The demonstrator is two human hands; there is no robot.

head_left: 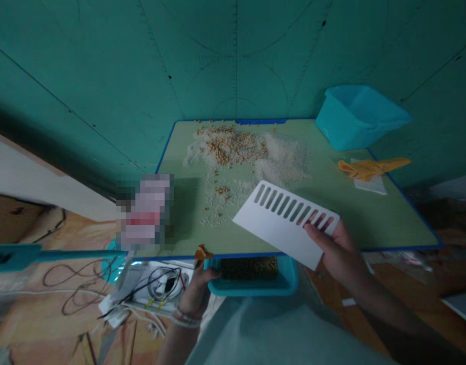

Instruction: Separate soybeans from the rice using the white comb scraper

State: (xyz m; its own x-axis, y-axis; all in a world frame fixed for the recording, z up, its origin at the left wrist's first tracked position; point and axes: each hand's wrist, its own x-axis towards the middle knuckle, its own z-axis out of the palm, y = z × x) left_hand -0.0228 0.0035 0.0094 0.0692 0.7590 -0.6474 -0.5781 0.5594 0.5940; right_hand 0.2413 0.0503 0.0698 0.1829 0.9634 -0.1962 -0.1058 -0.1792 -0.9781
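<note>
My left hand (198, 291) grips the left end of a teal tray (251, 289), thumb over its rim. The tray sits just below the table's front edge and has a layer of dark, greenish-brown grains (250, 267) in it. My right hand (341, 251) is closed on the slotted end of a white plastic scraper (273, 223), tilted above the front of the table. Beyond the scraper, round tan beans (233, 144) lie in a heap with pale rice-like grains (284, 157) spread around them. A few beans and grains trail toward the front.
A light green table (392, 225) with blue edging stands against a green wall. At its back right is a turquoise bin (343, 126), with an orange cloth (370, 167) in front of it. A blurred-out package (145, 210) stands at the left edge. Cables (164, 286) lie on the floor.
</note>
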